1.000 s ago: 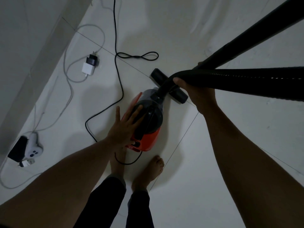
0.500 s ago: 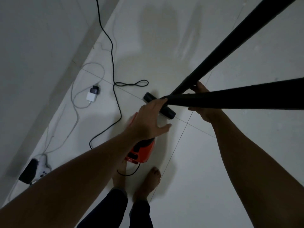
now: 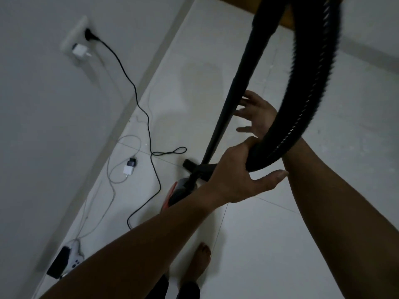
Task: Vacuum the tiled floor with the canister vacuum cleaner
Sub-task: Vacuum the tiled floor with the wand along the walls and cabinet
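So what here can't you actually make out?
- Vacuum body: head view, mostly hidden behind the left forearm and hand.
- Floor nozzle: partly covered by the same hand.
- Hose: motion-blurred, its top cut off by the upper edge.
- Right hand: open beside the wand; contact unclear.
- Dark gadget by the wall: too dim to identify.

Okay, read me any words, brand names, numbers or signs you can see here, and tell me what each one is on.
No text can be read in this view.
Red vacuum body: mostly hidden by the left arm, no label visible.
White charger on the floor: any marking too small and blurred.
Wall socket: no readable marking.
Black hose: motion-blurred, no print seen.
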A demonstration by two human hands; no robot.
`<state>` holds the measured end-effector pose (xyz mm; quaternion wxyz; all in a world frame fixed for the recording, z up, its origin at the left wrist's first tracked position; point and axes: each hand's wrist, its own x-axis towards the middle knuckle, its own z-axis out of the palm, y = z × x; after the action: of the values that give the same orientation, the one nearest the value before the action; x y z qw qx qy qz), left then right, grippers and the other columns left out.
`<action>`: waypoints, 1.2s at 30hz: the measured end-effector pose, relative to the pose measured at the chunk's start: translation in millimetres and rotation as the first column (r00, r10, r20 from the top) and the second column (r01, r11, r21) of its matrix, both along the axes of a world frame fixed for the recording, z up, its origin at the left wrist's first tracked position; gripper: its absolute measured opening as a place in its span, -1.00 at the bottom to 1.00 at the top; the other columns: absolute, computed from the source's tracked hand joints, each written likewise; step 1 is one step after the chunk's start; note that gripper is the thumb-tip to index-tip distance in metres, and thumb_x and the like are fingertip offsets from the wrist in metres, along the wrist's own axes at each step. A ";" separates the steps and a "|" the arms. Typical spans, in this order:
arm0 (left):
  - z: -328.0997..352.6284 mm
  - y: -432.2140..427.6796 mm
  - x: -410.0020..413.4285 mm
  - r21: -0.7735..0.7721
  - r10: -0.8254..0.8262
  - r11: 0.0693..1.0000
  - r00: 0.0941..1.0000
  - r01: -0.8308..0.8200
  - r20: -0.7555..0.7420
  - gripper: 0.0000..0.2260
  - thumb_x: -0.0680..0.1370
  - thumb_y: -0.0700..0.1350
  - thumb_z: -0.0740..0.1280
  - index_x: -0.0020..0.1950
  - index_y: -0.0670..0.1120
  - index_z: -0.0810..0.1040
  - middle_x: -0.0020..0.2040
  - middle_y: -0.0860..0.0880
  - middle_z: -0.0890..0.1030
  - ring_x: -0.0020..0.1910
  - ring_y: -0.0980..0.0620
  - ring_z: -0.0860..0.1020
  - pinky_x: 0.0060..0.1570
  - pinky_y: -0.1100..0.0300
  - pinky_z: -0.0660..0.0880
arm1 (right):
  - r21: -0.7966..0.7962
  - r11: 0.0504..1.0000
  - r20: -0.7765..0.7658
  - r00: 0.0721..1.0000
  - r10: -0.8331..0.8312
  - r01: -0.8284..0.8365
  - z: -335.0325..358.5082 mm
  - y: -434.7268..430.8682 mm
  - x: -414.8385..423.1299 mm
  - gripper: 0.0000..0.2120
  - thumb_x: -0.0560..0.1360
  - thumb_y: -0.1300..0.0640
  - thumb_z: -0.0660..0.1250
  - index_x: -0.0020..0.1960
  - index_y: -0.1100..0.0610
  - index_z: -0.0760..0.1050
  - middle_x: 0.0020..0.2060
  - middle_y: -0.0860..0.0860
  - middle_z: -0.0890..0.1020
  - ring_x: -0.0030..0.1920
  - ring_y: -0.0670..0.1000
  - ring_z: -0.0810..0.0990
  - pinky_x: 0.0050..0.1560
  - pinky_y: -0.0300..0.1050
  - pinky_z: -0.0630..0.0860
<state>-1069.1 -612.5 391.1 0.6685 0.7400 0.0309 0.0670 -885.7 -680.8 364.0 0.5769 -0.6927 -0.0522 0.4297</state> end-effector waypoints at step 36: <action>162.7 -6.0 -206.7 -0.022 0.164 0.982 0.906 -0.188 -0.391 -0.54 0.68 0.11 0.09 0.59 0.18 0.13 -0.12 0.17 0.54 -0.22 0.34 0.56 -0.23 0.41 0.55 | -0.218 0.796 -0.641 0.533 -0.553 0.565 160.5 12.2 -220.6 -0.78 0.62 0.20 0.22 0.23 0.26 0.40 -0.09 0.22 0.51 -0.17 0.16 0.55 -0.24 0.10 0.59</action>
<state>-1275.7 -618.5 553.8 0.6621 0.7126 0.2311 -0.0215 -1106.3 -668.6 524.4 0.6667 -0.4624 0.3815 0.4429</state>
